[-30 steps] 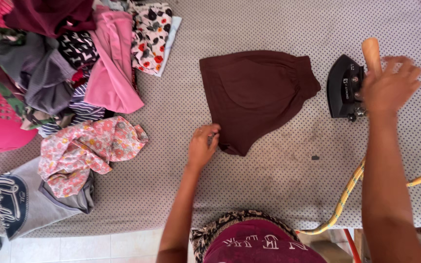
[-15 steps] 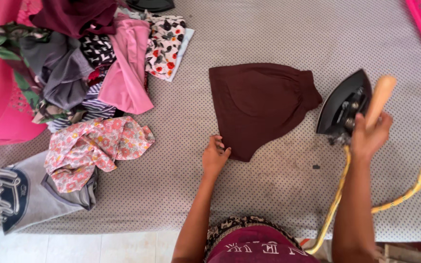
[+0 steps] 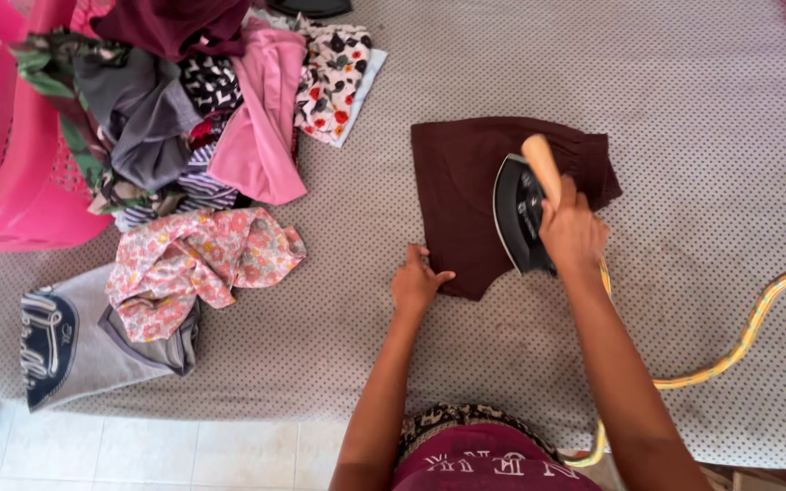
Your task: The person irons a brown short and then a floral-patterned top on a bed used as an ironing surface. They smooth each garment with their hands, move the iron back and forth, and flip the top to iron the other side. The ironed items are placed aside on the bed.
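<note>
A dark brown folded garment (image 3: 455, 182) lies flat on the grey dotted cloth surface (image 3: 520, 345). A black iron (image 3: 518, 214) with a pale wooden handle rests on the garment's right half. My right hand (image 3: 571, 232) grips that handle. My left hand (image 3: 417, 282) presses flat on the garment's lower left corner, fingers spread. A yellowish cord (image 3: 739, 341) runs from the iron to the right and loops down toward the near edge.
A heap of mixed clothes (image 3: 193, 118) lies at the upper left, spilling from a pink basket (image 3: 2, 182). A floral garment (image 3: 197, 264) and a grey one (image 3: 75, 336) lie nearer the front left. White floor tiles (image 3: 184, 455) show below the edge.
My right hand has carried the iron from the bare cloth at the right onto the brown garment. My left hand has stayed at the garment's lower corner.
</note>
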